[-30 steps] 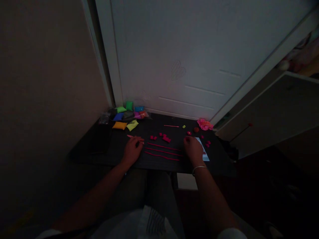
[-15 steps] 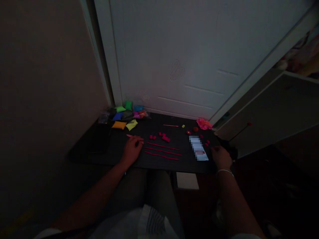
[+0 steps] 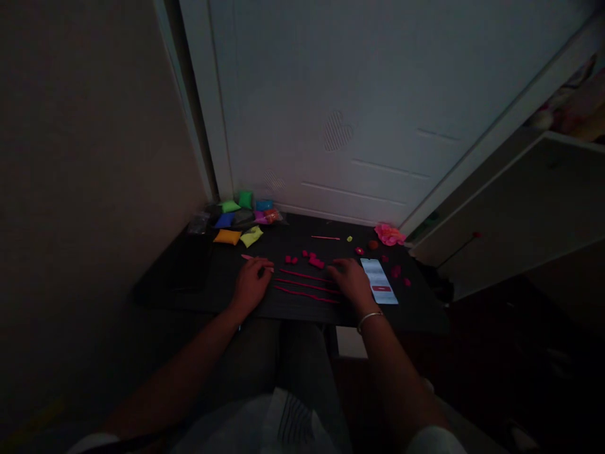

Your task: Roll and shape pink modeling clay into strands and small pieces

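Note:
My left hand (image 3: 253, 282) rests on the dark table, fingers curled over a slim pink clay tool (image 3: 246, 256) whose pointed end sticks out past the knuckles. To the right, my right hand (image 3: 352, 282) hovers over the ends of several thin red-pink clay strands (image 3: 305, 284) lying side by side. Its fingers reach towards small red-pink clay pieces (image 3: 316, 262), a little apart from them, and nothing shows in them. More clay pieces (image 3: 396, 271) lie beyond the phone (image 3: 379, 282), which is beside my right hand.
Colourful clay packets (image 3: 227, 237) lie at the back left. Behind the strands are a thin pink stick (image 3: 325, 238), a small yellow-green bit (image 3: 349, 239), a brownish ball (image 3: 373, 244) and a pink flower (image 3: 389, 234). A white panelled door (image 3: 321, 88) stands behind the table (image 3: 265, 306).
My right hand went right past the phone, then came back left to the clay pieces. Another clay piece now lies at the right. My left hand has stayed in place.

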The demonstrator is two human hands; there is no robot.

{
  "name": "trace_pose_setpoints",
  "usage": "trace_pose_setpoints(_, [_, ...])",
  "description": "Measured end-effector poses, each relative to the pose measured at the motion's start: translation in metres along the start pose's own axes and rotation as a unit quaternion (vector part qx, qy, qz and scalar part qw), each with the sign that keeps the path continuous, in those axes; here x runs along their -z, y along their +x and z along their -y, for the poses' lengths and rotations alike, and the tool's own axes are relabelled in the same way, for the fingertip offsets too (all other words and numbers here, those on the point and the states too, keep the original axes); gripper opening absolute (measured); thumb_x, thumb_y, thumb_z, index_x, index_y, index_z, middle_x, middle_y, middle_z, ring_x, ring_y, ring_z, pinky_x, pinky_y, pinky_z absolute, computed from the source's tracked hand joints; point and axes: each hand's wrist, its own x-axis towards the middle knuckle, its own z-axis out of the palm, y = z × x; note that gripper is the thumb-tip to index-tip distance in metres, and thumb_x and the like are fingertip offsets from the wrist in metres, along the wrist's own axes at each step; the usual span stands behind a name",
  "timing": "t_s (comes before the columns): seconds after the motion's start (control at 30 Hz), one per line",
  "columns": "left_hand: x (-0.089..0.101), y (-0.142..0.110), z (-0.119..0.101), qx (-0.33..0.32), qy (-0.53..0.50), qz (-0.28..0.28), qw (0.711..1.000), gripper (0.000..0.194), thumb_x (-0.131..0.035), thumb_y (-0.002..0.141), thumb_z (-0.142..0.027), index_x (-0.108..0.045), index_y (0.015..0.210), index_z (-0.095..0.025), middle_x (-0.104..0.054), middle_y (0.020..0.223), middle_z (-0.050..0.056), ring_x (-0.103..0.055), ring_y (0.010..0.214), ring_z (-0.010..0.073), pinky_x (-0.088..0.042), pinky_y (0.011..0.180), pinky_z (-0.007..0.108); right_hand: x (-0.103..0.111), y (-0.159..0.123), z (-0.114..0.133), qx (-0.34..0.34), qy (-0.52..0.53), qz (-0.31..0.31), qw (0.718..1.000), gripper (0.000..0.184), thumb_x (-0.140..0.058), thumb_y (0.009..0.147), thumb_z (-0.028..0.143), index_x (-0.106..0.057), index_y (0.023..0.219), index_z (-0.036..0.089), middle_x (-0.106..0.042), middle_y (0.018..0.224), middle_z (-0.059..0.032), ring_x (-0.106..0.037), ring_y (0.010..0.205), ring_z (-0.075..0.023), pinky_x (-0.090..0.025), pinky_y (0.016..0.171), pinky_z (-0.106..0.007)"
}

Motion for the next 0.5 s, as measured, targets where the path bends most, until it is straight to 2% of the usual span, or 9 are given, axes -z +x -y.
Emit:
trace_pose_setpoints(0.13, [0.0,0.0,0.001,0.004,-0.004,0.003,1.0,0.021,-0.046,0.076,-0.025,-0.064,0.084,-0.018,-0.061,0.1,0.007,-0.054,0.102,0.0209,-0.04,0.091,0.04,-0.013,0.005,0.019,0.014,-0.022,0.035,0.999,0.035,-0.048,0.081,0.045,-0.059,0.107,0.024,-0.058,0.104,-0.0048,-0.058,0.091,-0.0176,-0.04,0.072,-0.025])
trace_pose_setpoints(0.27, [0.001,0.0,-0.001,0.009,-0.01,0.005,1.0,0.021,-0.046,0.076,-0.025,-0.064,0.086,-0.019,-0.061,0.101,0.007,-0.052,0.104,0.0209,-0.04,0.092,0.04,-0.015,0.006,0.018,0.011,-0.028,0.013,0.999,0.024,-0.047,0.083,0.036,-0.057,0.101,0.024,-0.059,0.101,-0.0026,-0.059,0.088,-0.0173,-0.039,0.068,-0.024])
trace_pose_setpoints(0.5, [0.0,0.0,-0.001,0.012,-0.001,0.011,1.0,0.021,-0.046,0.077,-0.025,-0.064,0.086,-0.019,-0.061,0.102,0.007,-0.052,0.105,0.0212,-0.039,0.093,0.04,-0.01,0.006,0.014,-0.023,0.014,-0.001,1.0,0.016,-0.049,0.081,0.028,-0.052,0.095,0.02,-0.064,0.09,-0.0033,-0.06,0.082,-0.0174,-0.038,0.063,-0.023])
